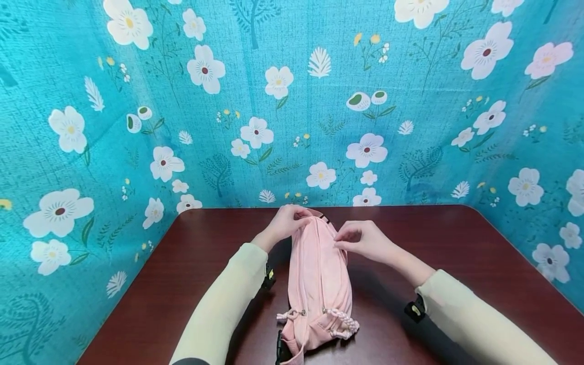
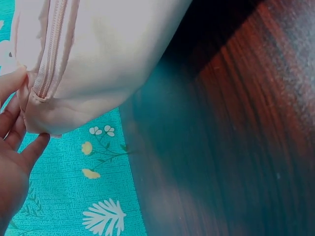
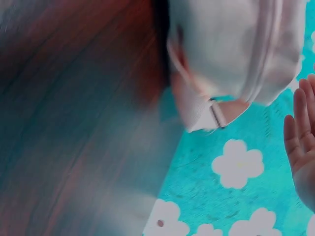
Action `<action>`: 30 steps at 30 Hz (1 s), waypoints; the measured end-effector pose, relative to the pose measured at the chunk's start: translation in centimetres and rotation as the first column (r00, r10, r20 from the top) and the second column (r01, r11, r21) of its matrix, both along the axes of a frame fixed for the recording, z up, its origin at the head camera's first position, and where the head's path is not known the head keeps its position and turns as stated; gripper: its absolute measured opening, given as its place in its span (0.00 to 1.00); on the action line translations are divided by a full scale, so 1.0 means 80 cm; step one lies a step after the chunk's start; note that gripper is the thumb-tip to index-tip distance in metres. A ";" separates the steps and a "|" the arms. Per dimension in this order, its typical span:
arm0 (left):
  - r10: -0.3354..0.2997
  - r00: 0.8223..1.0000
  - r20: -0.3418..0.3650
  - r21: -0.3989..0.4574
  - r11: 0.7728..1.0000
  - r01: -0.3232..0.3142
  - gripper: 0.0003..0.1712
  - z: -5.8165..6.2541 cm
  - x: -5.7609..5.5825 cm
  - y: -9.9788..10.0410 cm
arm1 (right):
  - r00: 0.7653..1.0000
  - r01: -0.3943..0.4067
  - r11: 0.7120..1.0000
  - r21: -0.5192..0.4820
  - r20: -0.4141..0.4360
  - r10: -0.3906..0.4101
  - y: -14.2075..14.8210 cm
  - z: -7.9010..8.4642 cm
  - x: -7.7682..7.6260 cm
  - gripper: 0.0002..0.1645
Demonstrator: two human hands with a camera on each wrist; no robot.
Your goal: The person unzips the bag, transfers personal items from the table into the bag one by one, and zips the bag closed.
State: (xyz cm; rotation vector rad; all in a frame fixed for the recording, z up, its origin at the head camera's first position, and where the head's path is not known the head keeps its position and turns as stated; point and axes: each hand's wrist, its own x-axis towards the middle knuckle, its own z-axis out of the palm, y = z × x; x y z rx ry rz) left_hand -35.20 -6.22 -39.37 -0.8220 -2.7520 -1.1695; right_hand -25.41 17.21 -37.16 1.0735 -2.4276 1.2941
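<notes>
A pink fabric sling bag [image 1: 310, 274] lies lengthwise on the table, two zippers running along its top. At its far end my left hand [image 1: 288, 221] pinches a corner of the fabric, close to where one zipper [image 2: 53, 54] stops. My right hand [image 1: 365, 241] hovers by the bag's right side near the far end, its fingers bent a little. From the right wrist, the right hand [image 3: 305, 142] shows straightish fingers with nothing in them, a little apart from the bag. A strap with a slider [image 3: 216, 113] hangs at the far end.
Braided cord pulls [image 1: 344, 324] and a black buckle [image 1: 280, 347] are at the bag's near end. The dark red-brown table [image 1: 214, 238] ends at a back edge against a teal flowered cloth [image 1: 292, 126], which also rises on both sides.
</notes>
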 end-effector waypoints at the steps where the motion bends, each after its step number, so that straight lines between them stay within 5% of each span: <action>1: 0.001 1.000 0.004 0.003 1.000 -0.001 0.07 0.000 0.000 0.001 | 1.000 0.031 0.999 0.009 0.005 -0.031 0.004 -0.007 -0.007 0.06; 6: -0.002 1.000 -0.002 0.005 1.000 0.002 0.07 0.000 -0.001 0.002 | 0.988 0.153 0.987 0.040 -0.006 -0.153 0.013 -0.030 -0.030 0.08; 13: -0.009 1.000 -0.020 0.021 1.000 0.010 0.08 0.001 -0.003 0.004 | 0.962 0.267 0.962 0.063 0.035 -0.269 0.004 -0.035 -0.045 0.13; 25: -0.015 0.998 -0.058 0.013 1.000 0.016 0.09 -0.002 0.002 0.006 | 0.948 0.292 0.956 0.042 0.119 -0.295 -0.008 -0.042 -0.050 0.09; 30: -0.044 0.987 -0.153 -0.017 0.999 0.042 0.12 0.000 0.013 -0.005 | 0.943 0.295 0.955 0.034 0.148 -0.296 -0.007 -0.045 -0.051 0.09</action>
